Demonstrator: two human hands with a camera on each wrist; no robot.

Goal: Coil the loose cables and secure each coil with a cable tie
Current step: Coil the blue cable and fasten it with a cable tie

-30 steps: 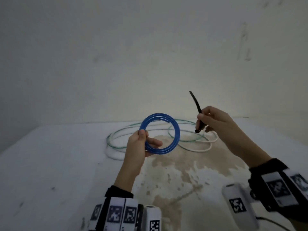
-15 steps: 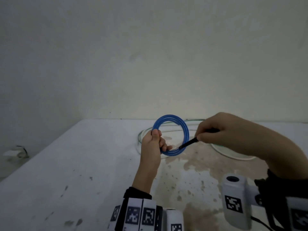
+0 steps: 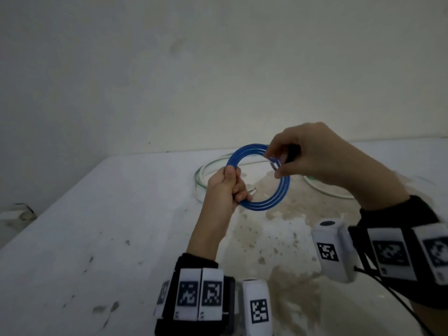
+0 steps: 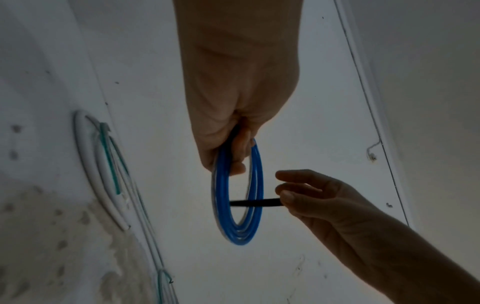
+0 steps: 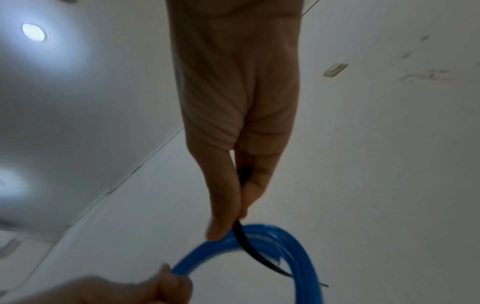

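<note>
One blue coil hangs above the counter, left hand gripping it; right hand, pinching the black tie, has now threaded it through (fastening looks next).

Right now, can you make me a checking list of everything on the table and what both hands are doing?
Surface: white table, with brown stains toward the right.
Job's things: blue cable coil held up off the table; black cable tie poked through its ring.
Clutter: nothing seen.
Hands: left hand grips the coil's left side; right hand pinches the tie at the coil's top right.
Cables: white and green cables lie looped on the table, no tie seen on them.
Surroundings: plain white wall, ceiling light.
</note>
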